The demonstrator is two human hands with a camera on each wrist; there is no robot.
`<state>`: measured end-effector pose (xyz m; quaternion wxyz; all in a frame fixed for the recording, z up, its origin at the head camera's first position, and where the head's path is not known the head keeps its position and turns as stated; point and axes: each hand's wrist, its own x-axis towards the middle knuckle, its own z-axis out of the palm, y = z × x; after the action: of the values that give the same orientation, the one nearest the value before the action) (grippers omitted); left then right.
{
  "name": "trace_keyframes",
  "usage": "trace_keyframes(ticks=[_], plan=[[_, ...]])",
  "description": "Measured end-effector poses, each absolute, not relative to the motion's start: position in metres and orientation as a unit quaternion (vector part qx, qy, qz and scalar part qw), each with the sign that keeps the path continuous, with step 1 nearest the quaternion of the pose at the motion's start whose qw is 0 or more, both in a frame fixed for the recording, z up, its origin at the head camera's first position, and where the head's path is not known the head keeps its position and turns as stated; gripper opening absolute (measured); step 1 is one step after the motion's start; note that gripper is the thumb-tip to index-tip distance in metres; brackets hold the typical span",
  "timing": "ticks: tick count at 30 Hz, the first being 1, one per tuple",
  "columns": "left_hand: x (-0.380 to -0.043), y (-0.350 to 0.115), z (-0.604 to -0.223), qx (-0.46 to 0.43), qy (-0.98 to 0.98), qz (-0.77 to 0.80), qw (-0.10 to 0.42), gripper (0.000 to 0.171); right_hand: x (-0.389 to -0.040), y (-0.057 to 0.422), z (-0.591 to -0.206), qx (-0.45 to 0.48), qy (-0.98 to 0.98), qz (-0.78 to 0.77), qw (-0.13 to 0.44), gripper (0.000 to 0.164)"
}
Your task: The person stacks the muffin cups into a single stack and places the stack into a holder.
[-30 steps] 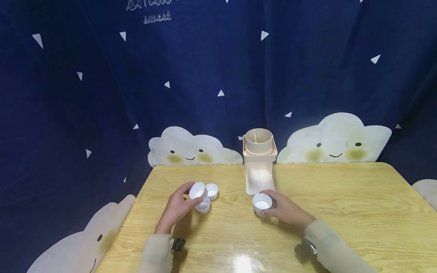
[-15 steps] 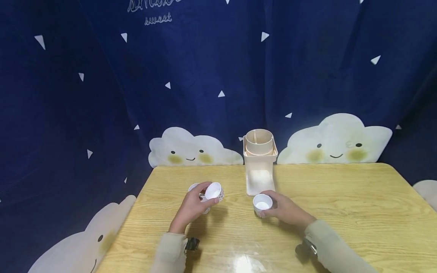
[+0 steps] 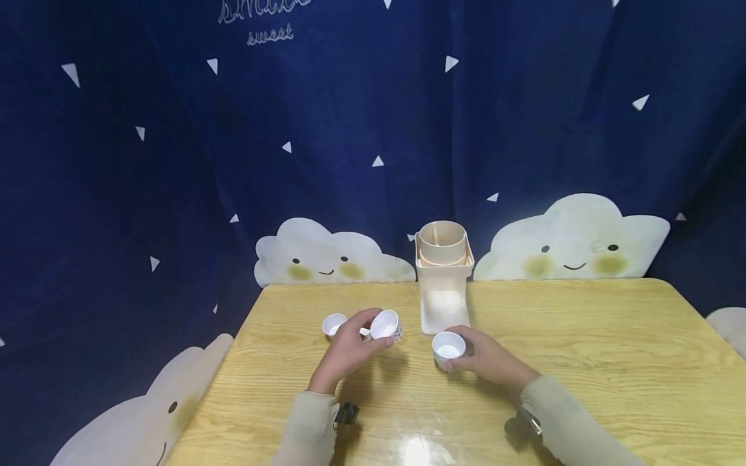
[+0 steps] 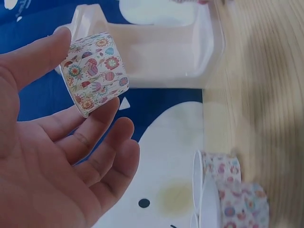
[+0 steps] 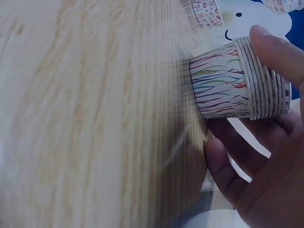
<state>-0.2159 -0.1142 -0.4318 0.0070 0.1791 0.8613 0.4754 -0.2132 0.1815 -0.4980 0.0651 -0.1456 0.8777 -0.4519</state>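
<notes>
"Anything new since a second ago?"

"Yes: a flowered cup point(image 4: 97, 71) in the left hand point(image 3: 348, 351), shifted rightward from over the loose cups point(image 4: 237, 206) to a spot between them and the nested cup stack point(image 5: 232, 83). Uncovered, too, at the left end of that group: a white-rimmed cup point(image 3: 334, 325), hidden then."

"And on the right?"

"Much as before: the cup stack just in front of the beige stand point(image 3: 443, 314), in the right hand point(image 3: 484, 355)."

"Pointing which way?"

"For the flowered cup, mouth up and tipped leftward in the head view, base down to the right; axis from mouth to base slanting, clear of the table point(image 3: 588, 362). For the cup stack, mouths up, base toward the table, long axis near upright. Touching down there? Cannot tell."

"And the grips?"

"Left: thumb against one side, fingertips against the other, just the one cup pinched, remaining fingers loosely curled. Right: thumb and fingers around the cup stack, near the layered rims, with wavy coloured stripes on the outermost wall."
</notes>
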Motion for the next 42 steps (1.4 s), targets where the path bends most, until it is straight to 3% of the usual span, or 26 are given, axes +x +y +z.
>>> trace_keyframes(ticks=[11,19,42], plan=[[-0.215,-0.075,-0.438,0.215,0.868,0.447,0.022,0.056,-0.211,0.18,-0.496,-0.136,0.881,-0.449,0.065,0.064],[-0.216,-0.051,-0.442,0.233,0.884,0.406,0.022,0.055,-0.207,0.182,-0.5,-0.187,0.873,-0.45,0.039,0.057],[-0.22,-0.026,-0.446,0.263,0.89,0.371,0.021,0.051,-0.21,0.184,-0.503,-0.199,0.866,-0.458,0.032,0.049]])
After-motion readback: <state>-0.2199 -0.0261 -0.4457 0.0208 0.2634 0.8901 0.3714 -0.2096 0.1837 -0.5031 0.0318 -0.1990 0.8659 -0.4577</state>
